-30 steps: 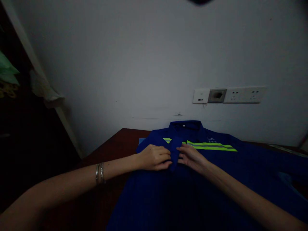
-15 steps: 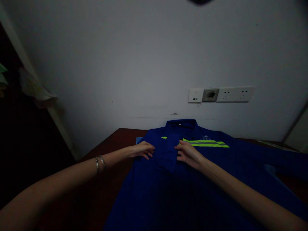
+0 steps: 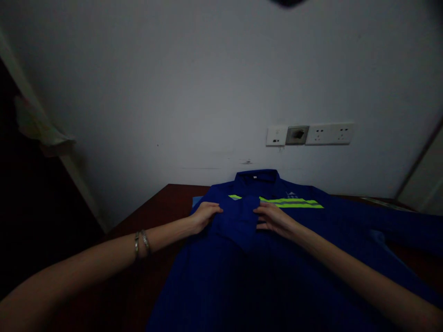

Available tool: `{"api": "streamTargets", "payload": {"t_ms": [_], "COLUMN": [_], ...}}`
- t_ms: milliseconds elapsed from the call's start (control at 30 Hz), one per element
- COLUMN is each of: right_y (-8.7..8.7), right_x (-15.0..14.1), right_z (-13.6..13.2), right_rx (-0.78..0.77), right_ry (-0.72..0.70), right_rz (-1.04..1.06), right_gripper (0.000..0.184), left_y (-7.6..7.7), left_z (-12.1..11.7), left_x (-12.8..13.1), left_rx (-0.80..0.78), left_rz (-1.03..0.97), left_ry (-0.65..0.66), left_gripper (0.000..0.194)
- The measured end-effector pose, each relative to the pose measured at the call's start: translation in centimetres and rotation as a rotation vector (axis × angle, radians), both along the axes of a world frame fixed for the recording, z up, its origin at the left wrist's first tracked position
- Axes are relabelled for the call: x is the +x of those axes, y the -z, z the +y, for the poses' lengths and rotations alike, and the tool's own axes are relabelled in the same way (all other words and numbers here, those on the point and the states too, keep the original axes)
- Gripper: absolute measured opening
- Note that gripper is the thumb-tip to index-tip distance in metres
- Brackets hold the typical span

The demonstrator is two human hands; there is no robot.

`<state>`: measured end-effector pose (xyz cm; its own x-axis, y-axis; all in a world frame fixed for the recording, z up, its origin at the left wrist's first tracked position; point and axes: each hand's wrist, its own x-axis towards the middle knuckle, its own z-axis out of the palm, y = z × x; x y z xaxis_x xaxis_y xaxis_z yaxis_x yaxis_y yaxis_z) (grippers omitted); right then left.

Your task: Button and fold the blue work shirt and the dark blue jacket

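A blue work jacket [image 3: 297,258] lies spread over the table, its collar towards the wall and a yellow-green reflective stripe [image 3: 294,203] across the chest. One of its sleeves [image 3: 238,221] is folded over the chest, between my hands. My left hand [image 3: 205,216] pinches the sleeve's left side between thumb and fingers. At the other side, my right hand [image 3: 275,219] grips the sleeve's end with thumb and forefinger, its lower fingers spread. The cloth hangs slightly stretched between the two hands and covers part of the stripe.
The dark red table [image 3: 155,214] shows at the left of the jacket. Behind it rises a grey-white wall [image 3: 194,92] with sockets [image 3: 328,134]. Light blue cloth [image 3: 196,201] peeks out beneath the jacket. A pale plastic bag [image 3: 41,127] hangs at the left.
My left hand let go of the sleeve near its end, moved left and now pinches its left side. The sleeve has widened out flatter. My right hand keeps its hold. The view shifted slightly right.
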<state>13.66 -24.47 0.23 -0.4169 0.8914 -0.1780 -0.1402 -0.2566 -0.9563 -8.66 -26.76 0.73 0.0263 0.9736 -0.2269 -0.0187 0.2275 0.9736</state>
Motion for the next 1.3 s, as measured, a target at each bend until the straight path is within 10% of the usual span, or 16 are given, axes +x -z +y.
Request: {"api": "streamTargets", "payload": {"t_ms": [167, 533, 800, 1067, 1300], "right_y": [0.0, -5.2, -1.9, 1.1, -3.1], "right_x": [2.2, 3.1, 4.6, 4.9, 5.7], "right_z": [0.2, -6.2, -7.5, -7.8, -6.1], "right_rx": [0.086, -0.036, -0.068, -0.059, 0.086], "right_ry": [0.299, 0.13, 0.199, 0.332, 0.3], "right_rz": [-0.02, 0.09, 0.204, 0.124, 0.148], "right_gripper": [0.03, 0.023, 0.017, 0.025, 0.031], "left_y": [-3.1, -4.9, -4.3, -5.5, -4.7], "left_z": [-0.1, -1.2, -1.9, 7.5, 13.7], "left_x": [0.9, 8.9, 12.5, 5.8, -4.6], "left_rx": [0.079, 0.249, 0.11, 0.267, 0.105], "left_rz": [-0.031, 0.011, -0.085, 0.097, 0.295], "left_ry": [-0.055, 0.136, 0.423, 0.1, -0.189], "left_gripper": [0.025, 0.029, 0.019, 0.017, 0.012]}}
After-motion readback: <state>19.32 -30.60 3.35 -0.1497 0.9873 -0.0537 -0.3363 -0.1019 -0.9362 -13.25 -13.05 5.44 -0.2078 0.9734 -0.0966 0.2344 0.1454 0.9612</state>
